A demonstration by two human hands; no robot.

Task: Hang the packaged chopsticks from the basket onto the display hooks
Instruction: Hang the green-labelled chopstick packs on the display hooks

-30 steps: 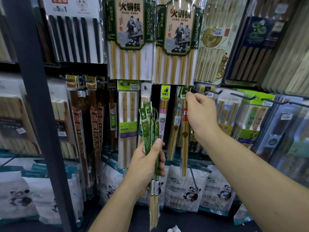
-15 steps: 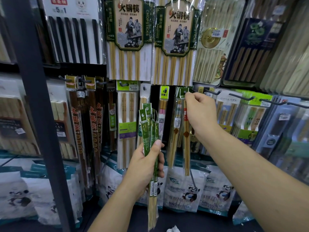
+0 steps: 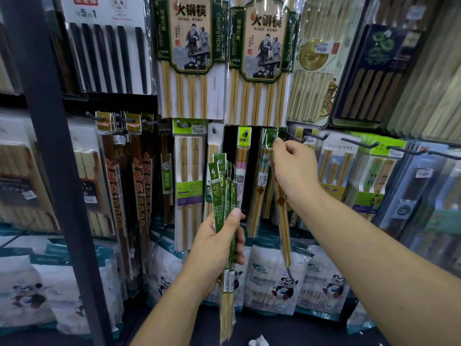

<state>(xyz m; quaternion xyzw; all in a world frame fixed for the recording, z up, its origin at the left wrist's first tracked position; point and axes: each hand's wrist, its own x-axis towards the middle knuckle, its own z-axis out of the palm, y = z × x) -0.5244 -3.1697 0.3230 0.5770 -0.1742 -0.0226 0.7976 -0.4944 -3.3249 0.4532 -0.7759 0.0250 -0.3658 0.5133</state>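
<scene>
My left hand (image 3: pixel 219 243) grips a bundle of several slim chopstick packs with green header cards (image 3: pixel 222 186), held upright in front of the middle of the display. My right hand (image 3: pixel 294 168) is raised to the right of it and pinches the green header (image 3: pixel 270 139) of one chopstick pack (image 3: pixel 283 221) right at the tip of a dark display hook (image 3: pixel 293 137). That pack hangs straight down below my fingers. Whether the header's hole is over the hook is hidden by my fingers. No basket is in view.
Rows of packaged chopsticks fill the wall. Large green-labelled packs (image 3: pixel 189 56) hang above, brown packs (image 3: pixel 117 186) at left. More dark hooks (image 3: pixel 359 143) jut out at right. A dark shelf upright (image 3: pixel 47 146) crosses the left. Panda-print bags (image 3: pixel 277 278) line the bottom shelf.
My right hand has stayed at the hook with the pack's header, shifting only slightly. The bundle in my left hand has kept its place.
</scene>
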